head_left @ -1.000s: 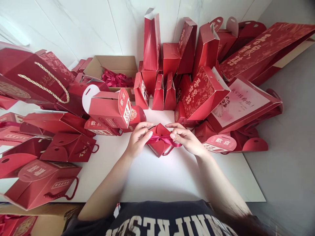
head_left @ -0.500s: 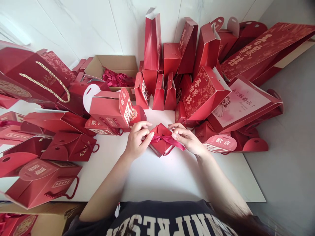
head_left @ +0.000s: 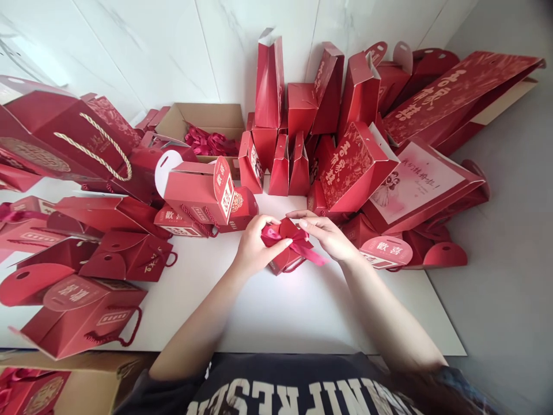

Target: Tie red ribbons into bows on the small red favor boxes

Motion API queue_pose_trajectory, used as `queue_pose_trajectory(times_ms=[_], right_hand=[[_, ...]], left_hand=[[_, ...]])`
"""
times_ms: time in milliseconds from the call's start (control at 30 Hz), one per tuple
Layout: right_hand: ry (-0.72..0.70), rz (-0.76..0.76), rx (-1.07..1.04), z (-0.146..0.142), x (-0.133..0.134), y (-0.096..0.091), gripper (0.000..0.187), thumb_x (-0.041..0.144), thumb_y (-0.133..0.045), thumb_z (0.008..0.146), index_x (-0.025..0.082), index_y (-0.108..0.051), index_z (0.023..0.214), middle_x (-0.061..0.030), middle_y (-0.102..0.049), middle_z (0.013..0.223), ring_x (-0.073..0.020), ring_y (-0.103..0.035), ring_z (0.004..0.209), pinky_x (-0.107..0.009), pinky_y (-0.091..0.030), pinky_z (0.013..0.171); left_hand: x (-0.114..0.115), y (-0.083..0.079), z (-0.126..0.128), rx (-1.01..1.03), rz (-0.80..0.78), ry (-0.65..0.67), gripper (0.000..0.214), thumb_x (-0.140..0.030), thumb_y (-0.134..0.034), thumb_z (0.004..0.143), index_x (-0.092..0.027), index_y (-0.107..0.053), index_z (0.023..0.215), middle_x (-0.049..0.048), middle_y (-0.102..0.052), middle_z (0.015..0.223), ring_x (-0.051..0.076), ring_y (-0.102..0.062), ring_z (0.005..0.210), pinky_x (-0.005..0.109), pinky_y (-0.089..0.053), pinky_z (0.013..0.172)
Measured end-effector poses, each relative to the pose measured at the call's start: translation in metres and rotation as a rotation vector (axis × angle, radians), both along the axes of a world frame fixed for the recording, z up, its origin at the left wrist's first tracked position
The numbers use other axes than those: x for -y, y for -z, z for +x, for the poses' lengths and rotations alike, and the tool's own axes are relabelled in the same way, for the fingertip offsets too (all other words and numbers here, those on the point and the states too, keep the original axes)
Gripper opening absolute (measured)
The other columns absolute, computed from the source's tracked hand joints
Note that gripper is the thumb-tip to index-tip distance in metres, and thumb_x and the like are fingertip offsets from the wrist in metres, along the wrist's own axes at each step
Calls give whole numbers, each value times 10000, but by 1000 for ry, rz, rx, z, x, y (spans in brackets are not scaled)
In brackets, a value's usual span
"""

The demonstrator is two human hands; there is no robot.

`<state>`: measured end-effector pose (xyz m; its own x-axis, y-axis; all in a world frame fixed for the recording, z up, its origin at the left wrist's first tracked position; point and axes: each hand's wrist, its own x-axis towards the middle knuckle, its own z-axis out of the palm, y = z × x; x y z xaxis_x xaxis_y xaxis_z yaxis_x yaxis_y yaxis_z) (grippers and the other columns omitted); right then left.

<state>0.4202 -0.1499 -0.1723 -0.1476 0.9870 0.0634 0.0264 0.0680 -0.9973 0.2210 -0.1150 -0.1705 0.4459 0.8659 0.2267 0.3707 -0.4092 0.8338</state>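
Observation:
A small red gift box (head_left: 283, 265) sits on the white table in front of me, its top crossed by a shiny crimson ribbon (head_left: 310, 253). One ribbon end trails off toward the right. My left hand (head_left: 258, 242) is closed about the box's left side, thumb lying across the ribbon on top and fingers at the far edge. From the right, my right hand (head_left: 325, 233) has its thumb and forefinger closed on the ribbon near the top. The fingers partly cover the knot, so its form is not fully visible.
An open cardboard box (head_left: 207, 115) of crimson ribbons stands at the back. Red paper bags (head_left: 270, 86) crowd the wall and right side. Finished-looking red boxes (head_left: 82, 311) with cord handles cover the left. Below the table's left edge is another carton (head_left: 93, 392).
My left hand has moved right onto the box, its thumb now over the ribbon. My right hand has shifted slightly toward the box's top. The camera view has tilted a little.

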Motion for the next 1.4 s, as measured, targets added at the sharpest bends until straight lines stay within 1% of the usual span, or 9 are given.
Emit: queue_pose_trajectory(times_ms=[200,433,567,667,767,967,1133,1267,1400], right_hand=[[102,-20,10,-5,-8,12,500,560,-547,898,184,-633,580,-70,-657,1126,-230,-583,1154,-352,-381,1055],[179,23,113,4,4,-9,321,511,-519,932,222,-633,1017,-63,-650,1127,-222,-598,1087,-372,-452,960],[295,355,424,-9,33,-26,156,374,-581,923,241,-648,970,-89,-650,1110,-255,-593,1058,-415,-431,961],[318,468,674,-30,62,-20,91,313,-618,898,255,-676,938,-74,-687,823,-249,-609,783,-423,-439,796],[222,404,635,-53,86,-5,82,282,-580,918,256,-653,946,-42,-675,724,-206,-584,638,-374,-445,677],[255,-51,107,-77,105,6,222,386,-501,966,233,-583,828,-28,-676,767,-182,-640,699,-293,-502,627],[292,-2,107,-75,109,5,216,347,-491,975,237,-653,884,-37,-660,815,-194,-626,762,-328,-503,735],[358,66,182,-71,107,5,199,333,-528,955,254,-684,861,-63,-624,905,-224,-606,860,-353,-495,781],[257,10,166,-66,107,0,218,328,-493,975,264,-698,936,-53,-647,917,-209,-617,854,-343,-497,787]], left_hand=[[-2,0,-7,-30,-121,14,384,-372,-725,761,-231,-543,1069,41,-628,1104,225,-609,1012,352,-470,882],[16,-8,-36,-116,-145,-146,450,-459,-642,839,-275,-534,1235,72,-583,1296,272,-550,1191,380,-446,935],[22,3,-47,-23,-300,-228,335,-488,-586,871,-249,-588,1105,62,-660,1095,235,-629,997,329,-471,804],[23,7,-52,84,-430,-208,281,-496,-561,879,-219,-597,907,10,-628,774,182,-607,755,300,-458,739],[29,2,-56,111,-475,-140,284,-471,-571,870,-205,-560,770,-15,-564,677,157,-548,683,276,-443,708],[63,-5,-43,128,-625,10,252,-421,-575,876,-198,-587,759,9,-614,737,176,-588,760,284,-464,766],[84,8,-24,260,-692,94,238,-399,-575,889,-184,-631,804,15,-620,768,171,-578,765,277,-465,749],[87,11,-20,123,-614,130,261,-391,-587,881,-169,-675,776,27,-661,769,189,-594,782,278,-450,741],[85,11,-20,-6,-540,118,330,-401,-583,873,-159,-669,666,12,-632,647,175,-574,674,264,-408,635]])
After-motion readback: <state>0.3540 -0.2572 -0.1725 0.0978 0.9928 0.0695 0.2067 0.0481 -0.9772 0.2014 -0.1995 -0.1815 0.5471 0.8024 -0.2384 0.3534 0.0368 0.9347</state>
